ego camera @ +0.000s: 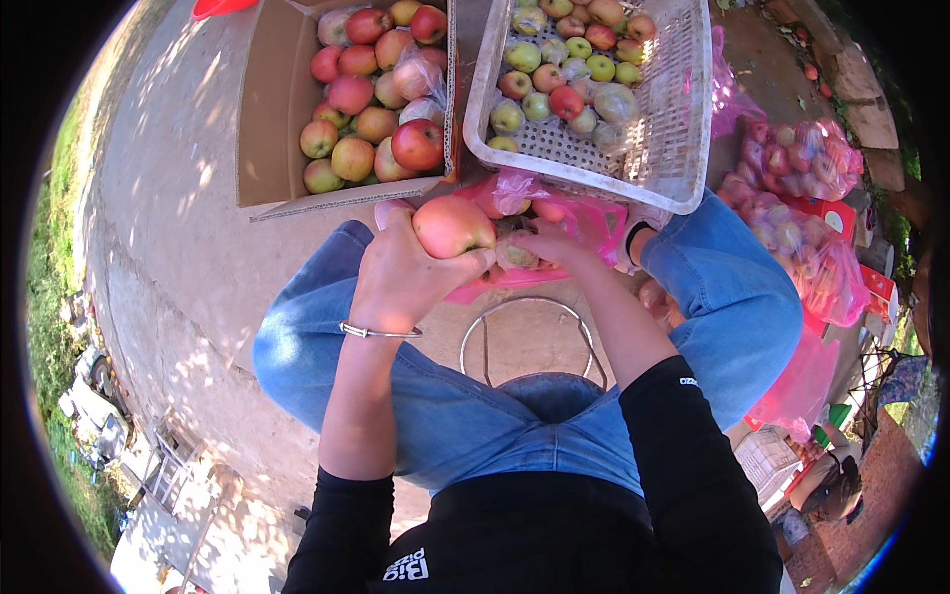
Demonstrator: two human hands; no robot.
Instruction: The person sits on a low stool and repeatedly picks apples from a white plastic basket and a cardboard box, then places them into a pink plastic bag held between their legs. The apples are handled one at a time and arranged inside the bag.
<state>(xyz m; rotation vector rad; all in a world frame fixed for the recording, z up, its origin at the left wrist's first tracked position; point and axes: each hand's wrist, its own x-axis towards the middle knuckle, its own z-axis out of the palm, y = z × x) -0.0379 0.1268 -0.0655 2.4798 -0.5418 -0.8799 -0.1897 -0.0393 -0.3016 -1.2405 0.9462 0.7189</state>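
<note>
My left hand [404,271] holds a large pinkish-red apple [454,225] above the ground between my knees. To its right, my right hand [548,243] reaches into an opened pink plastic bag [586,223] of apples, its fingers at a greenish apple in clear film [516,252]; whether they grip it cannot be told. Beyond my left hand stands an open cardboard box [274,126] of red and yellow apples, a few in clear wrap. A white plastic crate [586,184] beside it holds smaller green and red apples, some wrapped.
Full pink bags of apples [801,223] and red boxes [879,289] stand at the right. A metal stool ring [525,301] shows between my legs. Part of a red basin [223,6] is at the top left. A person [824,486] is at the lower right. Concrete ground [171,185] lies to the left.
</note>
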